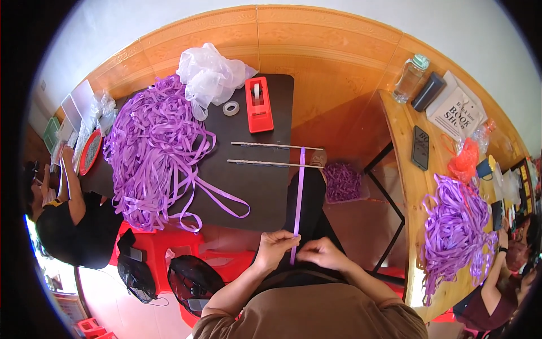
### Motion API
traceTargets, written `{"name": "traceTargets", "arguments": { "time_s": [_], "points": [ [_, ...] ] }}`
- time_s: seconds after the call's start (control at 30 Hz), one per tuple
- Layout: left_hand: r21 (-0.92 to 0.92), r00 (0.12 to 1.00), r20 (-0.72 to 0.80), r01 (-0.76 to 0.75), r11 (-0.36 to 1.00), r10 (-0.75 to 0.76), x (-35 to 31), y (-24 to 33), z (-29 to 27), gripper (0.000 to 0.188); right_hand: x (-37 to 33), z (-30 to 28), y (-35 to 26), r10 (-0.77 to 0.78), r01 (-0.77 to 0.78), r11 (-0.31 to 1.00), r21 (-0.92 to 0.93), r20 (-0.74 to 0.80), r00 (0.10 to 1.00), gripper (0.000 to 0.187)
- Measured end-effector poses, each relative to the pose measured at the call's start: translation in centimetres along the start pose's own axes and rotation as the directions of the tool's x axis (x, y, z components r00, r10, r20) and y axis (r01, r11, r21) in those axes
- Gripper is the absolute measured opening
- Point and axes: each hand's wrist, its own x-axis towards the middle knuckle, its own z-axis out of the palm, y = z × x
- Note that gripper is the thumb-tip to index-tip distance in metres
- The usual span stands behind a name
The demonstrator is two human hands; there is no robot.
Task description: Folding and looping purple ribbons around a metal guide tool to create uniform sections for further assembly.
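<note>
Purple ribbon strip [298, 195] runs taut from the two rods [275, 155] at the black table's [265, 186] near right edge back to both hands. Left hand [275, 247] fingers pinched on it; right hand [323, 253] fingers closed on its near end. Ribbon pile [152, 152] far left; red tape dispenser [258, 104] beyond the rods.
</note>
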Motion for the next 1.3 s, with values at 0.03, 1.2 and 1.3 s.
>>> {"name": "traceTargets", "arguments": {
  "time_s": [0.03, 1.2, 1.3],
  "points": [
    [-0.001, 1.0, 0.009, -0.012, 1.0, 0.012, 0.0, 0.0, -0.1, 0.009, 0.2, -0.7, -0.5, 0.016, -0.016, 1.0, 0.001, -0.191, 0.981, 0.006],
    [-0.381, 0.95, 0.303, 0.193, 0.904, -0.075, 0.0, 1.9, -0.6, 0.009, 6.2, -3.1, -6.8, -0.872, 0.257, -0.125, -0.958, 0.23, 0.432, 0.025],
    [-0.568, 0.894, 0.436, 0.363, 0.739, -0.104, 0.3, 1.4, -0.9, 0.021, 6.1, -3.7, -9.0, -0.87, 0.26, -0.132, -0.957, 0.237, 0.432, 0.027]
  ]
}}
